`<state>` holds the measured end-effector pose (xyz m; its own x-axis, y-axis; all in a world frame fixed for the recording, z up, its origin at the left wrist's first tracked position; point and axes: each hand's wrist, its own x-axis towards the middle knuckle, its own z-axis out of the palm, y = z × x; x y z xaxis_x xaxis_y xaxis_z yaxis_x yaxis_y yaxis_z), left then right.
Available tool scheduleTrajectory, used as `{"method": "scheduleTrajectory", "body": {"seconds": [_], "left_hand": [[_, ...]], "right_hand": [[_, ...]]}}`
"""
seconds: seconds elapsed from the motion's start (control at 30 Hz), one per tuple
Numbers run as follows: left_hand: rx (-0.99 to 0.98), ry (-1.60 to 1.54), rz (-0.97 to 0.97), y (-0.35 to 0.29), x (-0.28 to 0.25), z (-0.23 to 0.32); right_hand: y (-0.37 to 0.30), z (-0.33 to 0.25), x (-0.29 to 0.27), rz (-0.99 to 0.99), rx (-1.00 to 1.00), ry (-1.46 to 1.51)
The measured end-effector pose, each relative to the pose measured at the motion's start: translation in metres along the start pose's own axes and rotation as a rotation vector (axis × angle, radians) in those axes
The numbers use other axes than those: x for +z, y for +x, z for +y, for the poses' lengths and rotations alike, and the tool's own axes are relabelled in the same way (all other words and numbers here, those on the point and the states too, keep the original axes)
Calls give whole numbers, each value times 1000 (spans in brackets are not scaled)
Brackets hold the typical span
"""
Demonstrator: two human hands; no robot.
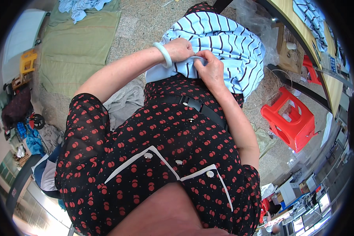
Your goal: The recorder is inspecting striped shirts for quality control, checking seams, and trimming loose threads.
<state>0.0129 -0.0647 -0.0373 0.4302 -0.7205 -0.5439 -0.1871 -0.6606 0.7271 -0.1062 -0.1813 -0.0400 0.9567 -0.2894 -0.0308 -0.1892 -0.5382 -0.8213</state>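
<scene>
Floor (133, 39) at eleven o'clock could soil striped cloth (232, 53) if curled left hand (179, 50) and pinching right hand (211, 71) loosen their hold.

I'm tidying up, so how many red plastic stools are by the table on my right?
2: the nearer red stool right of the striped fabric, the farther red stool partly hidden by the table. More may be hidden.

Under the hands (211, 74), the fabric (236, 49) is light blue with dark stripes; the bangle (167, 59) by the left one, pale mint; the garment (153, 126) below them, black with red spots; rightward, the stool (303, 128) is red; leftward, the sheet (72, 55) olive green
</scene>
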Motion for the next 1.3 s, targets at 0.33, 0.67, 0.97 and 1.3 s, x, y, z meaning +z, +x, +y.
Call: {"method": "scheduleTrajectory", "body": {"seconds": [0.33,0.67,0.97,1.3], "left_hand": [[45,40,170,-6,12,-2],[299,114,234,-23,11,-8],[199,-29,82,-16,-4,-11],[460,511,285,-26,3,8]], "right_hand": [[1,4,-2,70,-310,-214],[5,4,-6,34,-417,-227],[-1,-1,-14,-53,-374,-139],[-5,-9,-13,-161,-344,-207]]}}
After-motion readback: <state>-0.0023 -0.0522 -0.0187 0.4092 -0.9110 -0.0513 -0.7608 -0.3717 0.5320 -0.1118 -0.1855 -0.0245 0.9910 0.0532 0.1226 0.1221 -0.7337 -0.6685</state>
